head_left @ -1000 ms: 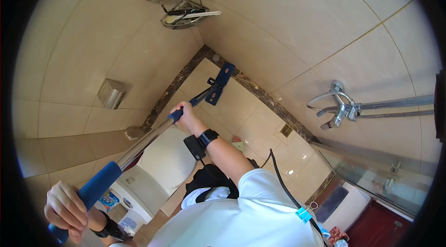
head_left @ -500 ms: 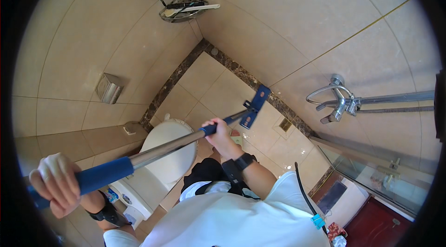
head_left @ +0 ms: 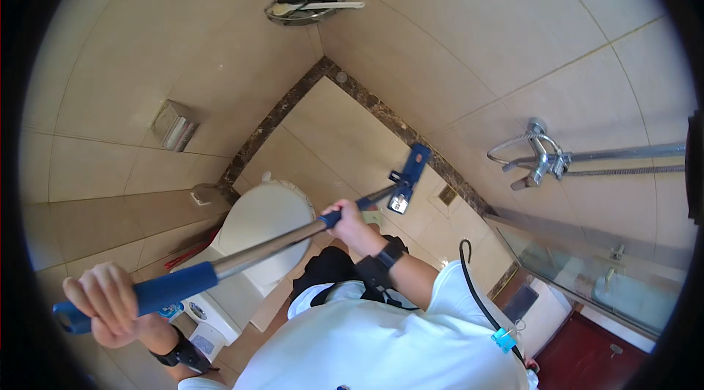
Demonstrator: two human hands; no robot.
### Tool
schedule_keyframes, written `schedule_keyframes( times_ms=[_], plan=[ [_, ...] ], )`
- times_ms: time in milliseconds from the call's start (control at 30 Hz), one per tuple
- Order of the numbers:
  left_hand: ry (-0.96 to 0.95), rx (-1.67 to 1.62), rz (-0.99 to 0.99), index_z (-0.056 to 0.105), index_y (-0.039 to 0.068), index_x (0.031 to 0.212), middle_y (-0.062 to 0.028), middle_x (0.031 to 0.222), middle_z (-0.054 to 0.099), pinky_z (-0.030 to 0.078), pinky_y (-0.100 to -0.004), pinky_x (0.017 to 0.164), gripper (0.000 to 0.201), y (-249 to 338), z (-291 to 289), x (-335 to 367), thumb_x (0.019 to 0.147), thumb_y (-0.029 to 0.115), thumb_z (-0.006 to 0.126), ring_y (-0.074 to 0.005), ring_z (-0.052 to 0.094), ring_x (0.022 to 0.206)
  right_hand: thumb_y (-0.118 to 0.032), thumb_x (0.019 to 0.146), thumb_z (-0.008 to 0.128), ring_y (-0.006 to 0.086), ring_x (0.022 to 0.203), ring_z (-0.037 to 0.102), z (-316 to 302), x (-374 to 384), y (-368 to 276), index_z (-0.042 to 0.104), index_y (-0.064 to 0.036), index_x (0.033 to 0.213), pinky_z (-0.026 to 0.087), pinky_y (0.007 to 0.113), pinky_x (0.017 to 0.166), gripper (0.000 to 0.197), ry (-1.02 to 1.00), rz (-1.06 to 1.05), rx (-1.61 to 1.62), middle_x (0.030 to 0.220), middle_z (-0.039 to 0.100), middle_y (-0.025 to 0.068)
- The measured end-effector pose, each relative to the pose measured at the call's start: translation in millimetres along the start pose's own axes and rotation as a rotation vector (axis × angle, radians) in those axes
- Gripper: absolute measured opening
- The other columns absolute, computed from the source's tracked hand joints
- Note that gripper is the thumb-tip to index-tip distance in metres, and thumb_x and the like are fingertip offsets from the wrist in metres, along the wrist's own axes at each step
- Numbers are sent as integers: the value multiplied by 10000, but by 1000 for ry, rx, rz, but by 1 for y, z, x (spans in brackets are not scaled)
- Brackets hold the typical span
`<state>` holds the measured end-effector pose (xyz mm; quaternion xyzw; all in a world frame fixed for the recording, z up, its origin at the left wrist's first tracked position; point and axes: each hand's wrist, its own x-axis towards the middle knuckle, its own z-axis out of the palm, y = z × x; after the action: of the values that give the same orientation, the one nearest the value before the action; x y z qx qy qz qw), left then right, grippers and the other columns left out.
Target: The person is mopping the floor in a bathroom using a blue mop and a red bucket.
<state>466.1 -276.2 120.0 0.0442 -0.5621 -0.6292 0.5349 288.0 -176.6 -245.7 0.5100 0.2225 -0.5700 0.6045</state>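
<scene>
A flat mop [head_left: 271, 247] runs slantwise across the view, with a blue grip, a metal pole and a blue rectangular head. My left hand [head_left: 103, 303] is wrapped round the thick blue grip at the upper end, at the lower left. Farther down the pole, my right hand [head_left: 346, 223] is closed round the lower blue section. The mop head [head_left: 418, 166] lies on the tiled floor close to the right-hand wall, its near end shiny with reflected light. A square floor drain [head_left: 447, 195] is just right of it.
A white toilet [head_left: 265, 218] stands left of my legs, beneath the pole. Corner shelves [head_left: 304, 12] hang at the far corner. On the right wall are a shower mixer [head_left: 541, 159] and hose. A glass panel [head_left: 623, 280] and dark red door [head_left: 594, 353] are at lower right.
The mop head has slid a little toward me and nearer the drain. My left hand has shifted slightly right and down with the grip. The view has tilted a bit.
</scene>
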Motion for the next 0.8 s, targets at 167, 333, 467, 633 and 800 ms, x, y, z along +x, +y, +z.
schedule_keyframes(
  times_ms=[167,333,467,633,800],
  plan=[
    [4,42,104,331,83,670,62,391,386,333,-106,368,129,-14,-14,10,688,25,445,7,369,316,-40,651,424,151,439,379,10,21,2,346,-56,591,381,267,481,99,-39,-109,3,491,367,37],
    [197,31,1,319,87,683,47,415,372,298,-143,343,107,-78,-1,7,707,36,409,-22,345,329,-53,667,453,150,482,421,-24,13,-45,378,-61,583,397,256,501,112,-113,-342,-9,501,394,38],
    [214,2,-160,306,90,660,27,410,353,294,-195,330,146,-112,-2,-34,694,56,443,-55,331,325,-96,642,423,178,525,429,-69,6,-95,350,-101,502,374,305,536,158,13,-277,-92,502,395,45],
    [139,-72,-118,294,86,618,23,397,353,303,-195,306,199,-76,-23,-27,679,59,481,-49,334,305,-94,618,402,189,461,388,-55,-4,-62,330,-86,485,373,308,504,151,154,-216,-100,465,374,53],
    [30,-63,174,326,84,598,0,404,452,380,-134,312,213,25,-61,-19,625,-37,500,-41,437,317,-78,623,402,173,464,375,9,-7,35,330,-74,526,380,303,511,121,87,-61,-160,463,352,40]
  ],
)
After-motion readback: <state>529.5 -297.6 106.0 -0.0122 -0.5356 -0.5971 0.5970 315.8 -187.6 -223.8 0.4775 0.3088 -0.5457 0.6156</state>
